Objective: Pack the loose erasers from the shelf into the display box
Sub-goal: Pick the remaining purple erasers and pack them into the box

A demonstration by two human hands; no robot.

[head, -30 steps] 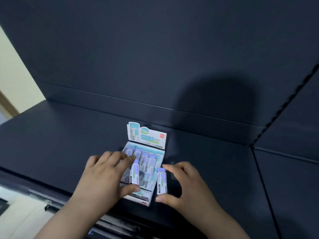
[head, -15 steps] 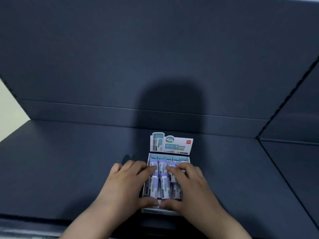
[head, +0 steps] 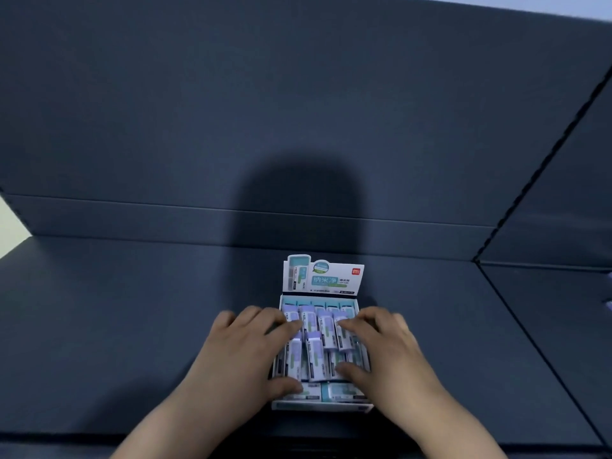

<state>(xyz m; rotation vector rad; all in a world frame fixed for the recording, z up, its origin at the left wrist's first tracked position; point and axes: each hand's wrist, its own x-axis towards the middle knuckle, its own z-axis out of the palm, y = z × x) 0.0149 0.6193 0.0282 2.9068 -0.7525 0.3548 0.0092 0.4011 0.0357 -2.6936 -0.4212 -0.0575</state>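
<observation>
The display box [head: 319, 406] stands on the dark shelf near its front edge, with its printed header card upright at the back. Several white erasers with lilac and green sleeves [head: 326, 329] lie packed in rows inside it, some riding a little high. My left hand [head: 243, 356] rests on the box's left side, fingertips on the back row and thumb at the front. My right hand [head: 389, 354] mirrors it on the right side, fingers pressing on the erasers. Neither hand lifts an eraser.
The dark shelf board [head: 132, 326] runs wide to the left of the box. A back panel [head: 298, 111] rises behind it. A seam [head: 530, 342] divides off the neighbouring shelf section on the right. The shelf's front edge runs just below the box.
A second ago each hand held a loose eraser beside the box. Both erasers now lie in the box, and the hands have spread flat over the rows.
</observation>
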